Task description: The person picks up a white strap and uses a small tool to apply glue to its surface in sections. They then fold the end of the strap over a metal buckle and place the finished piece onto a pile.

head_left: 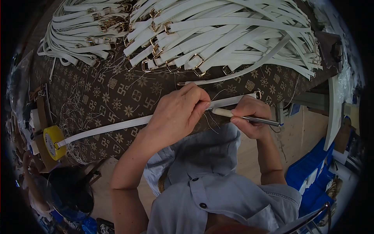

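A white strap [113, 127] with a metal buckle at each end lies across the patterned brown cloth. My left hand [179, 111] is closed over its middle, thumb and fingers pinched on it; the fingertips are partly hidden. Below the strap's right part, my right hand [253, 116] is closed around a slim tool [260, 120] with a cream-coloured end and a metallic shaft. The cream end points at my left fingertips, close to the strap's lower edge. Thin loose threads [212, 124] stick out around that spot.
White buckled straps [233, 39] lie in a large heap at the back, with a second bundle [78, 31] at the left. A yellow tape roll [54, 142] sits by the strap's left end. Loose threads litter the brown cloth [128, 97]. Blue bins [311, 171] stand lower right.
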Tool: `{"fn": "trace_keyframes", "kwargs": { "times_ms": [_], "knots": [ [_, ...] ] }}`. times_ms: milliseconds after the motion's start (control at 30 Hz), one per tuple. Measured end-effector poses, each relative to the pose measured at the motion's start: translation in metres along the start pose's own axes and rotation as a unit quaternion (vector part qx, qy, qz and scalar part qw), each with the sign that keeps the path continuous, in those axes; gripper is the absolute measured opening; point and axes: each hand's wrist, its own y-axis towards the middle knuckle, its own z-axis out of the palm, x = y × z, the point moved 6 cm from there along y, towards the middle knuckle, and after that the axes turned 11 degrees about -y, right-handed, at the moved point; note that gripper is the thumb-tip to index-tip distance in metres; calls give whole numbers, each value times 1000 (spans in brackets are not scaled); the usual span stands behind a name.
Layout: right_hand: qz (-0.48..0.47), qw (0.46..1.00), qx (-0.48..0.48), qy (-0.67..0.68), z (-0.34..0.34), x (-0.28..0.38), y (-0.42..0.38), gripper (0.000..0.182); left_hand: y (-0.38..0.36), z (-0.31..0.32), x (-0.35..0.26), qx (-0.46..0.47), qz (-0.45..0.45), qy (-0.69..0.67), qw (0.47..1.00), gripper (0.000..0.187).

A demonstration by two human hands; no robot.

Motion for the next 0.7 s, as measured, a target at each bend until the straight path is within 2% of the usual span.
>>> {"fn": "trace_keyframes", "kwargs": {
  "times_ms": [700],
  "knots": [
    [12, 1000, 1, -1, 0, -2, -2, 16, -1, 1, 1, 4, 13, 1, 1000, 13]
  ]
}}
